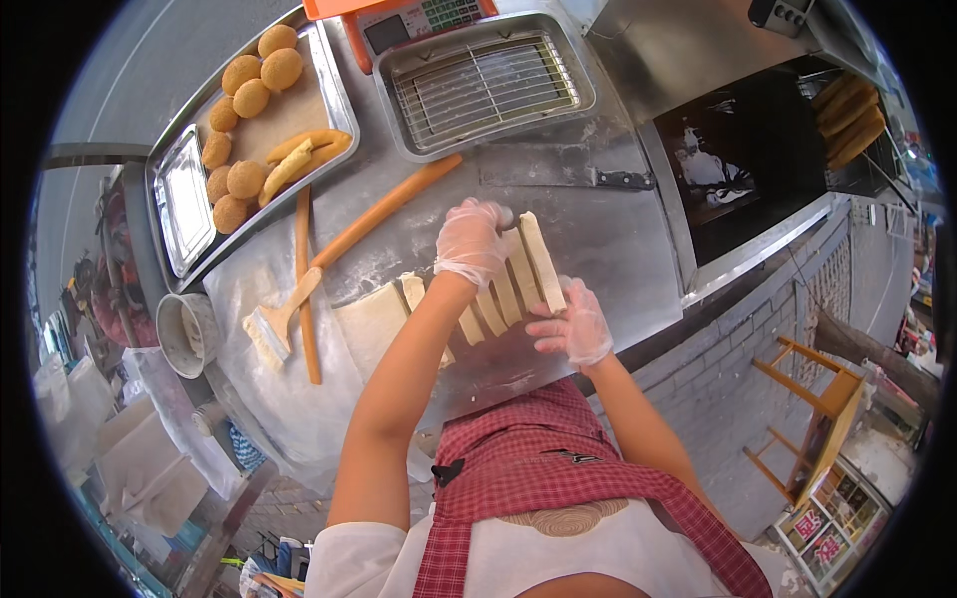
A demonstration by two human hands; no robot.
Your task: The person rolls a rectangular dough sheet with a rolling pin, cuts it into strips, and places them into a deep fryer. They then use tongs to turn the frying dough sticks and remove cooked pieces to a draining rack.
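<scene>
My left hand [472,243], in a clear plastic glove, reaches over the far ends of several pale dough strips [507,295]. Its fingertips are largely hidden, so I cannot tell whether they grip anything. The rightmost dough strip [543,261] looks thicker and stands a little apart. My right hand [576,325], also gloved, is at that strip's near end, fingers spread; it seems to touch the end. To the left lies an uncut sheet of dough [371,325], partly behind my left forearm. All this dough rests on a metal worktop [620,247].
Beyond the dough lie a cleaver [538,168] and a wooden rolling pin [389,213]. A brush [288,314] crosses a thin wooden stick [306,344]. Fried balls fill part of a tray [344,112]. A wire rack sits in a pan [389,75]. Dark oil [740,164] is at right.
</scene>
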